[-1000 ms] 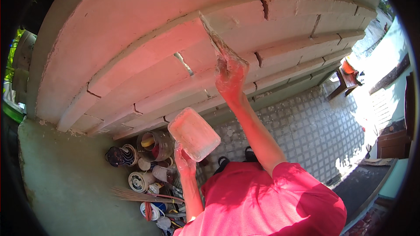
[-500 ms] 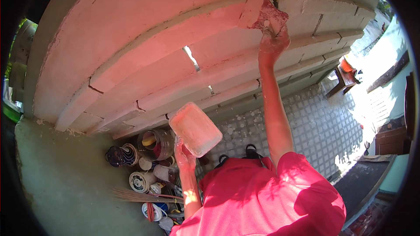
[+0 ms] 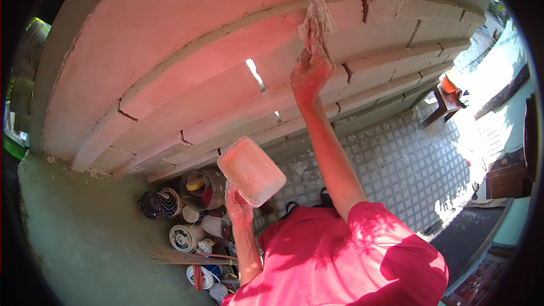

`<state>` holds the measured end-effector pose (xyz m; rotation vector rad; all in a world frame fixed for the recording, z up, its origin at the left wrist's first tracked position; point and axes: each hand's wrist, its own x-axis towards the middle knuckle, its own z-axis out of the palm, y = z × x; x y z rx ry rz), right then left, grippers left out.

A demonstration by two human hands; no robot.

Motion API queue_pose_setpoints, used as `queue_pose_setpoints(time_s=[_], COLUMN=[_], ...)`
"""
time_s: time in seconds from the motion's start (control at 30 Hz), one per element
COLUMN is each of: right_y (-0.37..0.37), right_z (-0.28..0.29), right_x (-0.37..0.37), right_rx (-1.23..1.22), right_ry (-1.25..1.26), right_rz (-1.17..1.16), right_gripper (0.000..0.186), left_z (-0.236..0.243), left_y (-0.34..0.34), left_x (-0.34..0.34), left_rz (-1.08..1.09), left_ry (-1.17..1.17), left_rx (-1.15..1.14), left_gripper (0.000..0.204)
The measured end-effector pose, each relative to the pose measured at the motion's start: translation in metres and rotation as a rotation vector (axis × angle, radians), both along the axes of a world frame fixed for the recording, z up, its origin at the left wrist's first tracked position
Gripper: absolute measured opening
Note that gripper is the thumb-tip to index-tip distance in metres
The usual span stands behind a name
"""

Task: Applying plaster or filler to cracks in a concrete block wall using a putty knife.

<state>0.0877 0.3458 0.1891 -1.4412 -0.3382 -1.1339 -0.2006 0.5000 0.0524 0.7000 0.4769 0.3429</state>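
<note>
My right hand (image 3: 310, 72) grips a scraper (image 3: 316, 14) smeared with pale paste, its blade raised at the upper ledge (image 3: 266, 21) of a stepped wall, just left of a dark crack (image 3: 362, 5). Whether the blade touches the wall I cannot tell. Lower down, my left hand (image 3: 239, 204) holds a shallow rectangular container (image 3: 251, 169) coated in pale paste, tilted toward me. The wall (image 3: 141, 34) has several ledges crossed by cracks, and a narrow bright gap (image 3: 254, 71) shows between two of them.
Several buckets (image 3: 182, 238) and a bundle of thin sticks (image 3: 175, 256) lie along the low green wall (image 3: 96, 232) at lower left. A wooden stool (image 3: 442, 107) with an orange item (image 3: 447, 85) stands at right on the tiled floor (image 3: 385, 164). A dark slab (image 3: 470, 226) lies at lower right.
My right hand rose to the right toward the crack, then moved back left, the scraper turning from face-on to nearly edge-on. My left hand and the container have shifted only slightly.
</note>
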Motion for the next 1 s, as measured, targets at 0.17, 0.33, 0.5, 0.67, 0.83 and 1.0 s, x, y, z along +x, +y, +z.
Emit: queue_pose_setpoints(time_s=[0.17, 0.33, 0.5, 0.67, 0.83, 1.0], right_y=[0.037, 0.068, 0.000, 0.002, 0.021, -0.017], right_z=[-0.002, 0.002, 0.015, 0.011, 0.028, 0.031], right_x=[0.000, -0.051, -0.054, -0.021, -0.061, -0.035], right_rx=[-0.013, -0.008, 0.069, -0.122, -0.159, -0.145], right_ry=[-0.028, -0.093, 0.125, -0.013, -0.104, 0.139], right_rz=[-0.024, 0.229, 0.057, -0.105, 0.197, -0.104], right_gripper=[0.063, 0.062, 0.049, 0.046, 0.049, 0.051], left_z=[-0.001, -0.005, -0.015, -0.016, -0.017, -0.009], left_y=[0.002, 0.013, 0.022, 0.021, 0.024, 0.021], left_x=[-0.002, -0.001, 0.002, 0.005, -0.007, -0.008], left_rz=[-0.002, -0.029, -0.002, -0.015, 0.003, -0.004], left_ry=[-0.002, 0.001, -0.016, -0.009, 0.014, 0.010], left_rx=[-0.008, -0.027, -0.060, -0.067, -0.075, -0.071], left_gripper=[0.051, 0.047, 0.045, 0.045, 0.045, 0.044])
